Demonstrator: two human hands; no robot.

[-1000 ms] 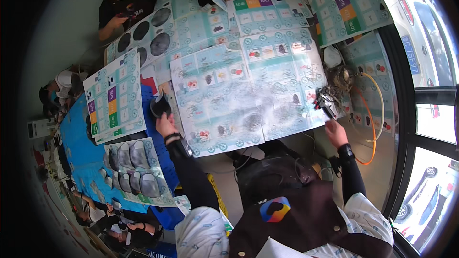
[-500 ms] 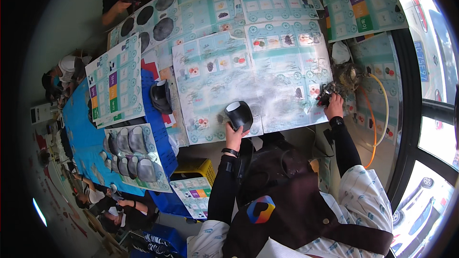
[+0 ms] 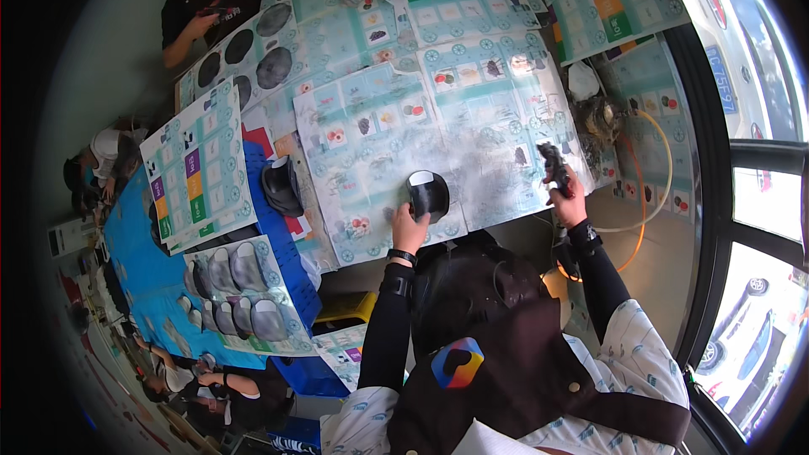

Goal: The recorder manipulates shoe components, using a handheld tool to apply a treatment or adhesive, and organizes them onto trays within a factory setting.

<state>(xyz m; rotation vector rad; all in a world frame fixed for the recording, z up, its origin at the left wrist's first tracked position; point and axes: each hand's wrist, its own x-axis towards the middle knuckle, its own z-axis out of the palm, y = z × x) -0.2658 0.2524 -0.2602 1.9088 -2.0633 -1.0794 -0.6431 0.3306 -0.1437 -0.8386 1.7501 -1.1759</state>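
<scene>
Daylight glares through right-hand windows [image 3: 765, 194]; edges bend.

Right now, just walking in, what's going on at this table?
Someone's left hand holds a dark piece with a white patch over the smudged printed sheets. The right hand grips a dark tool, perhaps a spray gun. A similar piece sits to the left, by a blue crate, with rows of grey pieces nearer. Across the table, another person holds something small and dark.
</scene>
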